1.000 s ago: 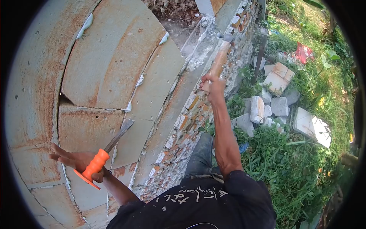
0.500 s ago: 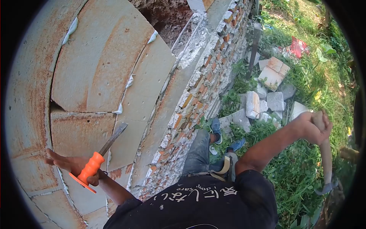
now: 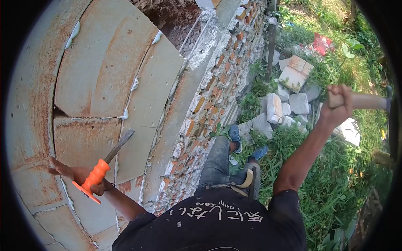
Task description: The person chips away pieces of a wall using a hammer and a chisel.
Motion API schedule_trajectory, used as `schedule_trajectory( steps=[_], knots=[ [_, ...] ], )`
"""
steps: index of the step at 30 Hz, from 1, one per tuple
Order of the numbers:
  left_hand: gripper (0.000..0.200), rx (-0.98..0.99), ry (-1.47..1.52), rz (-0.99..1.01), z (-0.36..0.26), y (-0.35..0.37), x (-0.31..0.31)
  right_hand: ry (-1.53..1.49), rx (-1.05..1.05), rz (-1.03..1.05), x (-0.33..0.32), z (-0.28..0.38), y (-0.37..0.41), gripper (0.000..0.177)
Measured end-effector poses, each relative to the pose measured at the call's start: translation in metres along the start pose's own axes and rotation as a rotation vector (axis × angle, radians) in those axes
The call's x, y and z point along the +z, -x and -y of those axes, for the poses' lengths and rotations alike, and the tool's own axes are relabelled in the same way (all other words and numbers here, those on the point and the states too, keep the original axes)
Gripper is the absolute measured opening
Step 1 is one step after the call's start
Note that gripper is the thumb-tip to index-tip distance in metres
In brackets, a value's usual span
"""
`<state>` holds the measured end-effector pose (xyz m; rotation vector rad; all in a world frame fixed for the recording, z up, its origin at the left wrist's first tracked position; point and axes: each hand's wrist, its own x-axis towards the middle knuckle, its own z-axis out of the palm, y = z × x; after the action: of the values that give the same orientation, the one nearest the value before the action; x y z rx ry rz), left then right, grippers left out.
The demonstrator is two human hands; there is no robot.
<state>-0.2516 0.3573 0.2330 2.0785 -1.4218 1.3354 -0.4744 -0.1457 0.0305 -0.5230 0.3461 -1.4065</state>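
A cold chisel with an orange ribbed grip and round guard (image 3: 96, 174) rests in my left hand (image 3: 78, 172), held by the thumb side with several fingers stretched out. Its steel blade slants up and right over the pale, rust-stained stone slabs (image 3: 86, 136), and the tip overlaps the joint near a white filler blob. Out to the right, my right hand (image 3: 342, 104) is wrapped around the wooden handle of a hammer (image 3: 366, 101). The handle points right, and the blurred head lies at the dark edge of the view.
A broken brick and mortar edge (image 3: 209, 98) runs beside the slabs. At the top is a rough hole (image 3: 178, 19) with bars next to it. Stone blocks (image 3: 298, 103) and a red plastic scrap (image 3: 322, 43) lie in the grass, near my shoes (image 3: 235, 138).
My right hand has risen and swung the hammer from hanging down to pointing sideways to the right. My left hand and the chisel stay against the slabs; the view has shifted slightly.
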Motion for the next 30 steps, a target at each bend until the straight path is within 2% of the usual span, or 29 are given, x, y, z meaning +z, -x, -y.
schedule_trajectory(
  steps=[2, 4, 5, 7, 8, 9, 10, 12, 13, 15, 16, 18, 20, 21, 24, 26, 28, 29, 30],
  knots=[
    [0.091, -0.079, -0.014, -0.029, -0.015, -0.006, 0.008, -0.029, -0.28, -0.022, -0.024, 0.063, -0.036, 0.008],
    [0.092, -0.083, 0.025, -0.073, -0.014, -0.005, 0.014, -0.052, -0.664, -0.319, -0.023, 0.085, -0.041, 0.011],
    [0.092, -0.091, 0.029, -0.075, -0.015, -0.004, 0.014, -0.053, -0.652, -0.327, -0.025, 0.068, -0.035, 0.011],
    [0.092, -0.095, 0.019, -0.074, -0.008, -0.003, 0.011, -0.089, -0.872, -0.508, -0.012, 0.002, 0.003, 0.013],
    [0.092, -0.039, 0.039, -0.061, 0.001, -0.002, 0.008, -0.096, -0.865, -0.509, 0.003, -0.07, 0.058, 0.013],
    [0.092, 0.016, 0.065, -0.046, 0.004, -0.001, 0.006, 0.127, -0.423, -0.587, 0.016, -0.155, 0.087, 0.009],
    [0.092, 0.02, 0.072, -0.039, 0.004, -0.002, 0.011, 0.132, -0.424, -0.596, 0.012, -0.177, 0.115, 0.009],
    [0.092, 0.036, 0.013, -0.077, 0.002, -0.003, 0.008, 0.19, 0.252, -0.355, 0.001, -0.195, 0.175, 0.013],
    [0.093, -0.026, -0.048, -0.073, -0.004, -0.005, 0.004, 0.17, 0.545, -0.187, 0.012, -0.211, 0.173, 0.015],
    [0.093, -0.017, -0.027, -0.145, 0.0, -0.005, 0.011, 0.188, 1.145, 0.168, 0.021, -0.224, 0.166, 0.019],
    [0.092, -0.013, 0.029, -0.121, -0.001, -0.005, 0.004, 0.231, 1.031, 0.127, 0.01, -0.2, 0.138, 0.02],
    [0.09, -0.046, -0.01, -0.132, -0.006, -0.003, 0.007, 0.167, 0.625, 0.088, 0.011, -0.127, 0.075, 0.018],
    [0.089, -0.043, 0.074, -0.158, -0.005, 0.0, 0.009, 0.027, 0.262, 0.104, -0.001, -0.056, 0.018, 0.016],
    [0.088, -0.028, 0.067, -0.135, -0.009, -0.004, 0.011, -0.031, 0.081, 0.012, 0.011, -0.018, 0.003, 0.014],
    [0.088, 0.005, 0.046, -0.137, -0.005, -0.003, 0.011, -0.228, -0.352, -0.147, -0.023, 0.058, -0.055, 0.008],
    [0.087, -0.015, 0.048, -0.129, -0.005, -0.003, 0.01, -0.129, -0.747, -0.436, 0.002, 0.049, -0.043, 0.004],
    [0.086, -0.028, 0.044, -0.125, -0.005, -0.002, 0.007, -0.332, -0.694, -0.434, -0.014, 0.007, -0.027, 0.003],
    [0.086, -0.028, 0.057, -0.095, -0.004, -0.001, 0.005, -0.133, -0.718, -0.45, 0.011, -0.041, 0.001, 0.005],
    [0.086, -0.026, 0.07, -0.069, -0.002, -0.001, 0.006, -0.143, -0.564, -0.446, 0.028, -0.095, 0.027, 0.01]
  ],
)
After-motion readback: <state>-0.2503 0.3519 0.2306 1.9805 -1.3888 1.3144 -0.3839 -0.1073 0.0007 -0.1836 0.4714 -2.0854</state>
